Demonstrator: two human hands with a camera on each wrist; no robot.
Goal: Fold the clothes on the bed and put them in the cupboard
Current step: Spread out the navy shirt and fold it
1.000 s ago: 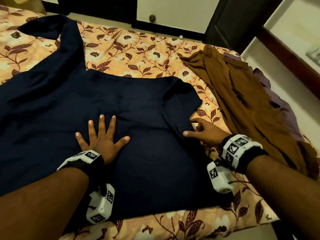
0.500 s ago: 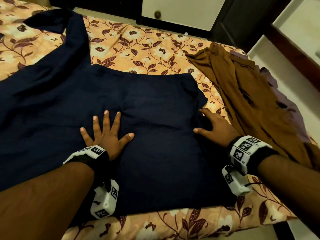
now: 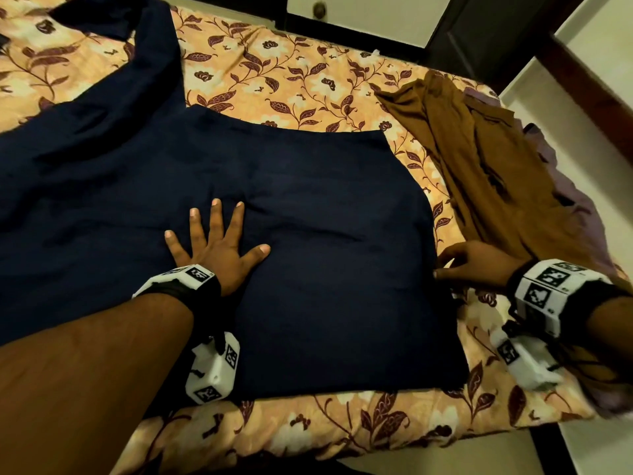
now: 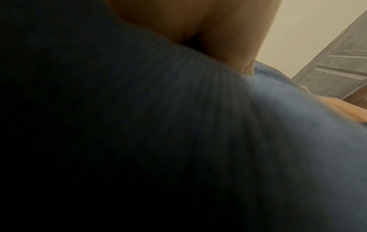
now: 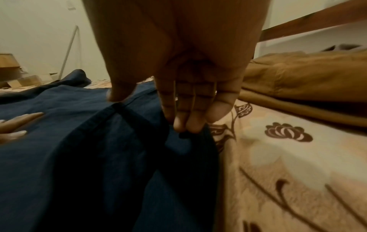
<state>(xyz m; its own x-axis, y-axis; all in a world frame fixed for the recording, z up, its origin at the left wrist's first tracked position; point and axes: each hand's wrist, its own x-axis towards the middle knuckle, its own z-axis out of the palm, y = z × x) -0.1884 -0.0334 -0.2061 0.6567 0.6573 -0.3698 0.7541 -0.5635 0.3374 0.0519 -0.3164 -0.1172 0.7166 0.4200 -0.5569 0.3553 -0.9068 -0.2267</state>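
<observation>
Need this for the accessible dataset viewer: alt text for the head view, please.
A left hand presses flat, fingers spread, on a navy garment spread on a floral bedsheet, while the right hand touches the garment's right edge. A crumpled brown garment lies to the right.

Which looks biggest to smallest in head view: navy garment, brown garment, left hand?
1. navy garment, biggest by far.
2. brown garment.
3. left hand, smallest, lying flat on the navy garment.
</observation>
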